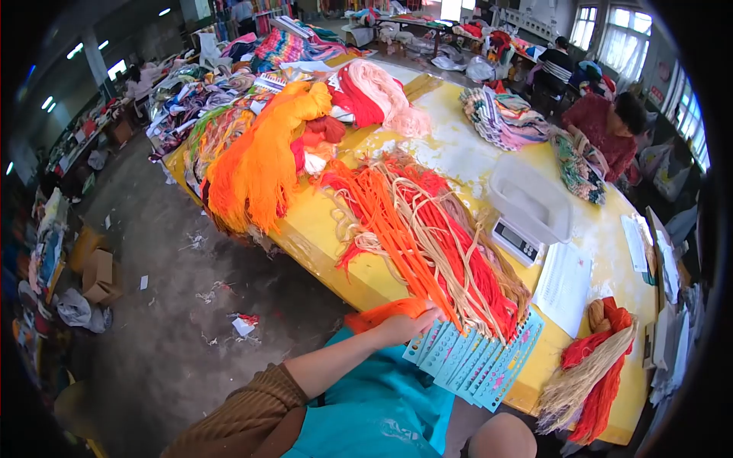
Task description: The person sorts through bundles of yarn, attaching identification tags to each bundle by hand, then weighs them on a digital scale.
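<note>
Clock taken about the left hand [405,330], 12 toward the top of the view. Left fingers closed, gripping orange yarn [388,311] at the near edge of the yellow worktop [309,229]; part of the yarn hangs out at 9 o'clock from the hand. Right hand out of view, so the state of its fingers cannot be told. At 4 o'clock, just beside the left hand: turquoise cards [489,374], overlapping in a fan, dotted along their edges (individual markings too small to read). At 1 o'clock, a red and beige yarn bundle [469,267] lies lengthwise, near end touching the cards, with bright orange strands along its left side. Scale [515,243] at 2 o'clock carries a clear tub [531,195]; a printed sheet [563,286] lies between 2 and 3. Red and straw skein [592,366] just past 3, well apart. Yellow-orange skein [259,156] between 10 and 11, on the heap's near side. Co-worker in a dark red top [599,137] between 1 and 2, by a mixed-colour skein [578,172].
</note>
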`<state>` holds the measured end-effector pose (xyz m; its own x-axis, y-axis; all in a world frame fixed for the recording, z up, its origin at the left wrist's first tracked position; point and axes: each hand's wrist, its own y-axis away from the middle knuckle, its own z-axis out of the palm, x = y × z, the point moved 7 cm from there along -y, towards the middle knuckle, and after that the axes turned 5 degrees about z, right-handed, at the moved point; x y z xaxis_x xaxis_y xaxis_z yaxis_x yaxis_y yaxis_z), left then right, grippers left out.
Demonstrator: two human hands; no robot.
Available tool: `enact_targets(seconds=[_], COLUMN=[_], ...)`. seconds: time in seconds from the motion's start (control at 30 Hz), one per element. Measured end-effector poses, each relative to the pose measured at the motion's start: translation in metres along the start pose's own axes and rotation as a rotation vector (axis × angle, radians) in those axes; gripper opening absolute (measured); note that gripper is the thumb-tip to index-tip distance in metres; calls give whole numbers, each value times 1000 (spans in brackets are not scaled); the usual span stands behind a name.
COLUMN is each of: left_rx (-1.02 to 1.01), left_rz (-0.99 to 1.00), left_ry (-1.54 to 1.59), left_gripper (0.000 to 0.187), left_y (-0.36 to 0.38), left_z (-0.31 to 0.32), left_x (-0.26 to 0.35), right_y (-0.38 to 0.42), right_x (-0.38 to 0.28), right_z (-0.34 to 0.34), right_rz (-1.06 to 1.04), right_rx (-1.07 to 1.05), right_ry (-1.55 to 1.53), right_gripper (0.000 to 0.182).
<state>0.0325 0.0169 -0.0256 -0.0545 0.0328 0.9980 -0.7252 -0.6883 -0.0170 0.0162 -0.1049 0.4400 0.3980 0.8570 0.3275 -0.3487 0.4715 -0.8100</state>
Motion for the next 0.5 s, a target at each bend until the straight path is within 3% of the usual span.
enact_targets(seconds=[0.5], left_rx=[35], left_rz=[-2], left_ry=[4], left_gripper=[33], left_y=[3], left_z=[-6], left_x=[14], right_y=[-2], right_x=[-2], right_z=[-6], right_rz=[-76], right_rx=[117], right_ry=[-11], right_gripper=[34])
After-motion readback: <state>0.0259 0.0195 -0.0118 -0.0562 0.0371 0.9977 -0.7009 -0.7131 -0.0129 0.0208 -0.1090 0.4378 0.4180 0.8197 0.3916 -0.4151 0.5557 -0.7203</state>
